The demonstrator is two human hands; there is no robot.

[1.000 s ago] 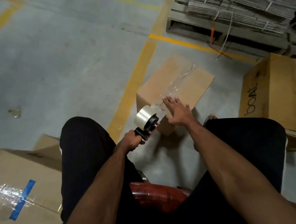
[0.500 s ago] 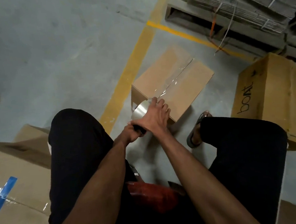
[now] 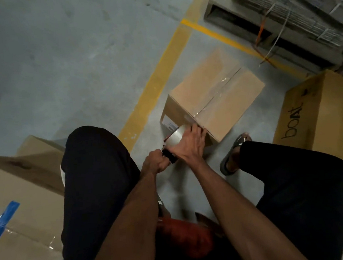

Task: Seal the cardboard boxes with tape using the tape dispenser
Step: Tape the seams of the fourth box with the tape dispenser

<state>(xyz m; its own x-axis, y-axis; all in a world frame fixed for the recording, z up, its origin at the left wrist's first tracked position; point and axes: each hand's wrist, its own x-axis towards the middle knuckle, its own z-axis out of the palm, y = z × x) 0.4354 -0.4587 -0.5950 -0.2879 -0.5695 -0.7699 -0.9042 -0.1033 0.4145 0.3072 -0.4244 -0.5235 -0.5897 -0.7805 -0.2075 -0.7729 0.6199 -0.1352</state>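
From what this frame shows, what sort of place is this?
Most likely a warehouse or packing floor: bare concrete with painted yellow lines, a pallet of strapped flat cardboard, and cardboard boxes on the floor.

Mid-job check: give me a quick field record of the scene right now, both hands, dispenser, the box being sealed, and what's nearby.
left hand: grips the dispenser handle
right hand: curled over the tape roll
tape dispenser: at the near top edge of the box
cardboard box: on the floor, clear tape along its centre seam
boat-printed box: to the right
blue-taped box: to the left
flat cardboard stack: on the pallet beyond
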